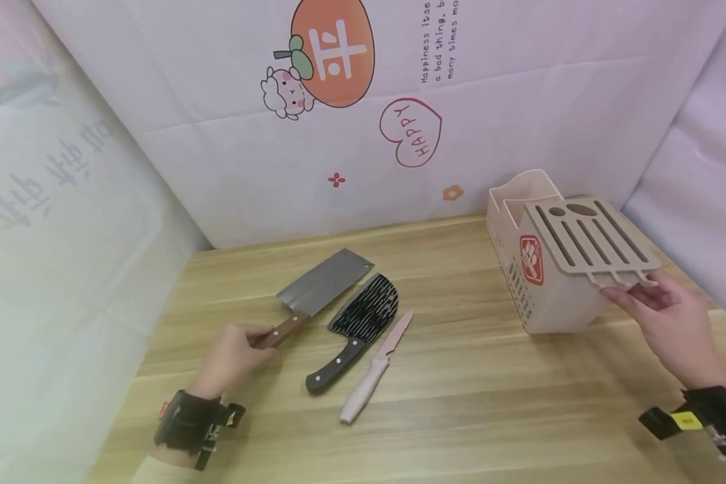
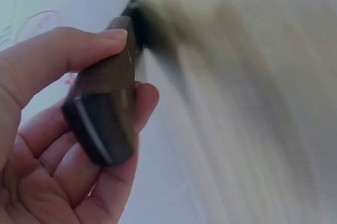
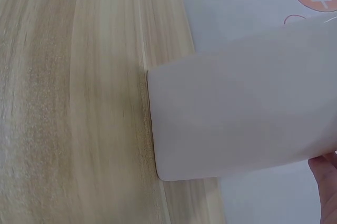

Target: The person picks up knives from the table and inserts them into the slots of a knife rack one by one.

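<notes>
My left hand (image 1: 236, 356) grips the brown handle of a cleaver (image 1: 323, 282) with a wide grey blade. In the left wrist view, the thumb and curled fingers of the left hand (image 2: 63, 129) wrap the handle (image 2: 105, 98); the blade is blurred. Beside it lies a black-patterned kitchen knife (image 1: 369, 309) with a dark handle, then a pink-bladed paring knife (image 1: 375, 373) with a pale handle. At the right, my right hand (image 1: 671, 323) holds the front top edge of a beige knife holder (image 1: 571, 306), by the hooks of its slotted top (image 1: 599, 235). In the right wrist view, only fingertips show against the holder (image 3: 242, 113).
The knife holder stands upright on the wood-patterned table (image 1: 460, 417), near the back right. A printed white cloth (image 1: 218, 168) hangs behind the table, with more cloth at both sides. An open compartment (image 1: 529, 188) forms the holder's back left part.
</notes>
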Available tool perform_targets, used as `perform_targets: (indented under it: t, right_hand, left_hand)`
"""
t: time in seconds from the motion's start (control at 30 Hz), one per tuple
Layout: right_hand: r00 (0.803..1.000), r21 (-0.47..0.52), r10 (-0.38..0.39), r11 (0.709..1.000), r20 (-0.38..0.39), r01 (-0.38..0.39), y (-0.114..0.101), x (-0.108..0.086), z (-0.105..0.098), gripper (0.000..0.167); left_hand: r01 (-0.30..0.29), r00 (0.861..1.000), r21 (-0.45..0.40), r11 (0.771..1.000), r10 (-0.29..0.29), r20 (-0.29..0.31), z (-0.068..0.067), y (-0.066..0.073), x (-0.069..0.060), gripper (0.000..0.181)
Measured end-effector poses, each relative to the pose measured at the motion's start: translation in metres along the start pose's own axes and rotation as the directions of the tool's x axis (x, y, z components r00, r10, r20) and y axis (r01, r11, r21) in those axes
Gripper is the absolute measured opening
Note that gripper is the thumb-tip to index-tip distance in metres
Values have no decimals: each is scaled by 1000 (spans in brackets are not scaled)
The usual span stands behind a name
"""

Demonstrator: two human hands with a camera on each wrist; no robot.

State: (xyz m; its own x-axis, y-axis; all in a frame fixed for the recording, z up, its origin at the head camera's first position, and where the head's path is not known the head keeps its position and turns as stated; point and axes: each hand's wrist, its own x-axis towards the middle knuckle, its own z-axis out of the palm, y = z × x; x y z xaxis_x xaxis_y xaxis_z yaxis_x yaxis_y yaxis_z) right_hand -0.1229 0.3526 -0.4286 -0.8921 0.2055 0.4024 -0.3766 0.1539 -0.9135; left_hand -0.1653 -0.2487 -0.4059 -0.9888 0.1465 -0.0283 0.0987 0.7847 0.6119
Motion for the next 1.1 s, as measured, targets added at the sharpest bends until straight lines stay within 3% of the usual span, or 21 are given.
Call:
perform_targets:
  t: [0.07, 0.23, 0.37, 0.43, 0.5, 0.53, 0.57, 0.67, 0.77, 0.8, 0.87, 0.93, 1.07, 1.1]
  right_hand:
    - [1000, -4, 5, 1000, 0, -5, 0, -2, 0, 48]
    - [1000, -37, 0, 999, -12, -1, -2, -5, 0, 47]
    - [1000, -108, -2, 994, -24, 0, -5, -6, 2, 49]
    - [999, -112, -5, 994, -32, 1, -7, -7, 2, 49]
    - [999, -72, -8, 997, -37, 5, -7, -8, 3, 51]
    - [999, -52, -8, 999, -41, 6, -7, -9, 3, 50]
    - [999, -21, -7, 1000, -42, 7, -7, -10, 4, 50]
    - [999, 2, 1, 1000, -45, 0, -8, -12, 5, 50]
    - [998, -49, 12, 999, -54, -14, -8, -14, 7, 50]
    - [998, -79, 13, 997, -56, -18, -9, -15, 8, 50]
    - [998, -66, 11, 998, -55, -15, -9, -16, 10, 50]
    - [999, -14, 2, 1000, -50, -3, -9, -17, 12, 50]
    - [998, 121, -23, 992, -51, 29, -7, -20, 16, 46]
    - [998, 132, -28, 991, -53, 35, -7, -21, 17, 45]
  left_hand:
    - [8, 1000, -18, 1000, -8, -26, -5, 6, -3, 41]
    - [-46, 989, -54, 997, 38, -141, -12, 18, -6, 37]
    - [-53, 962, -196, 979, -3, -273, -15, 28, -6, 36]
    - [-65, 942, -322, 944, -49, -332, -16, 34, -4, 39]
    - [-103, 920, -467, 878, -95, -381, -15, 39, 1, 42]
    - [-128, 908, -540, 832, -121, -401, -14, 42, 3, 42]
    - [-160, 899, -617, 771, -145, -414, -12, 44, 5, 42]
    - [-289, 883, -802, 523, -177, -434, -6, 53, 14, 38]
    - [-391, 881, -877, 281, -160, -444, 1, 60, 22, 35]
    - [-412, 881, -883, 226, -149, -449, 2, 63, 25, 35]
    - [-445, 876, -881, 161, -124, -466, 5, 68, 29, 35]
    - [-471, 869, -874, 119, -104, -483, 6, 75, 34, 36]
    - [-505, 857, -854, 123, -49, -514, 5, 90, 39, 43]
    - [-510, 855, -850, 135, -33, -518, 4, 93, 39, 45]
